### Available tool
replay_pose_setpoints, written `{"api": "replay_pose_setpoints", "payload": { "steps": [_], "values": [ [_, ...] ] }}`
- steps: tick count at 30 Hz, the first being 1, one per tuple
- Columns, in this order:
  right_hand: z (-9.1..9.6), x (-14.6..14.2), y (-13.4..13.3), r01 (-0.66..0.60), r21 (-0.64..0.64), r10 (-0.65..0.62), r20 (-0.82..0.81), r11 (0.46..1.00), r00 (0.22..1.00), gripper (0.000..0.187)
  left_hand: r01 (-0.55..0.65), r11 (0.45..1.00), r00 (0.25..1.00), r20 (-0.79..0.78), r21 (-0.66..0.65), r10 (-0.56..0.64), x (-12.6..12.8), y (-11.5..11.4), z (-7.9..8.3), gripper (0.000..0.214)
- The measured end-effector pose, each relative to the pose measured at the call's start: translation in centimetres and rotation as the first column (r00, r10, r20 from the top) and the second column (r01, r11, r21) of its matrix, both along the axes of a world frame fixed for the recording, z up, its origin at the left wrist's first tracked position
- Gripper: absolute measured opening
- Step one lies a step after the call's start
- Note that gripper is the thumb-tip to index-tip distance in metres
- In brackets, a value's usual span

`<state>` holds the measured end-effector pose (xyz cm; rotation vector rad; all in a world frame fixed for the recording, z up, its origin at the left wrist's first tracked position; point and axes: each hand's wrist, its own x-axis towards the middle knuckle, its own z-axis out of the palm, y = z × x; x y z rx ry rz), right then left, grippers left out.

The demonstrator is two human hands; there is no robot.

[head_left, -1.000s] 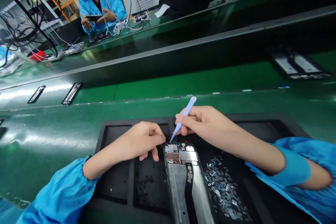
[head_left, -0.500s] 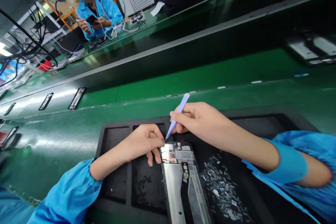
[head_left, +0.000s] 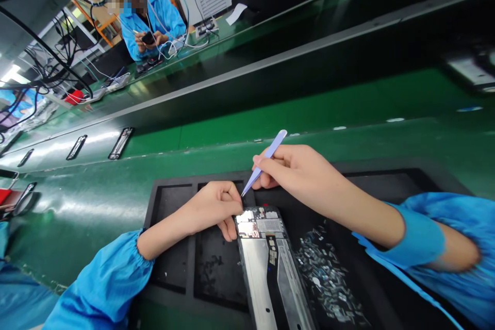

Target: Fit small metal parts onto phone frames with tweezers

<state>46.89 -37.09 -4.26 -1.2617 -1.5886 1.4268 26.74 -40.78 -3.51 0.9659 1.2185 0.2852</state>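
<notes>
An opened phone (head_left: 257,273), its metal frame, circuit boards and black ribbon cable exposed, lies lengthwise in front of me on a black tray (head_left: 189,247). At its upper left corner my left hand (head_left: 211,206) is closed, thumb and index finger pinched at the edge and the other fingers curled beside it. My right hand (head_left: 288,165) grips lilac tweezers (head_left: 266,160) like a pen. Their tip points down just above my left fingertips, apart from the phone. Anything tiny at the tip cannot be made out.
Many tiny parts (head_left: 325,278) lie heaped right of the phone. More opened phones (head_left: 121,143) lie along the green bench (head_left: 96,201) at left, and a blurred one (head_left: 474,69) at far right. Across the bench, a co-worker in blue (head_left: 154,15) handles a dark device. Cables (head_left: 58,62) hang upper left.
The tweezers' tip has lifted up from the phone's corner. My left fingers have curled in closer to its edge. The whole view has shifted slightly, and the co-worker's hands have come closer together.
</notes>
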Motion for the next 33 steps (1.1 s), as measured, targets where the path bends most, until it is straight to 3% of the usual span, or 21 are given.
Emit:
{"api": "replay_pose_setpoints", "payload": {
  "steps": [9, 16, 22, 25, 28, 31, 33],
  "values": [
    [0.1, -0.2, 0.2, 0.031, -0.103, -0.037, -0.053, 0.994, 0.998, 0.04, 0.025, 1.0, 0.999, 0.045, 0.011, -0.025, -0.3, -0.1, 0.4, 0.022],
    [-0.5, 0.0, 0.2, 0.006, -0.067, -0.011, -0.078, 0.998, 0.997, 0.04, 0.037, 0.999, 0.998, 0.041, 0.033, -0.038, -0.2, -0.1, 0.5, 0.021],
    [-0.5, -0.1, 0.2, 0.002, -0.085, -0.009, -0.077, 0.996, 0.997, 0.041, 0.1, 0.993, 0.995, -0.023, 0.069, -0.099, -0.3, -0.1, 0.2, 0.021],
    [-0.1, -0.1, 0.3, 0.011, -0.117, -0.022, -0.093, 0.993, 0.995, 0.041, 0.15, 0.973, 0.984, -0.123, 0.176, -0.13, -0.3, -0.5, 0.1, 0.018],
    [0.5, 0.1, 0.4, 0.118, -0.111, -0.142, -0.235, 0.987, 0.962, 0.04, 0.161, 0.879, 0.951, -0.309, 0.45, -0.016, -0.4, -1.1, 0.3, 0.017],
    [1.1, 0.4, 0.3, 0.294, -0.014, -0.269, -0.448, 0.956, 0.853, 0.037, 0.226, 0.683, 0.902, -0.414, 0.695, 0.123, -1.0, -1.7, 0.8, 0.029],
    [1.5, 0.6, 0.1, 0.302, 0.012, -0.249, -0.534, 0.953, 0.808, 0.038, 0.355, 0.546, 0.868, -0.484, 0.759, 0.108, -1.5, -2.1, 1.3, 0.031]
  ]
}}
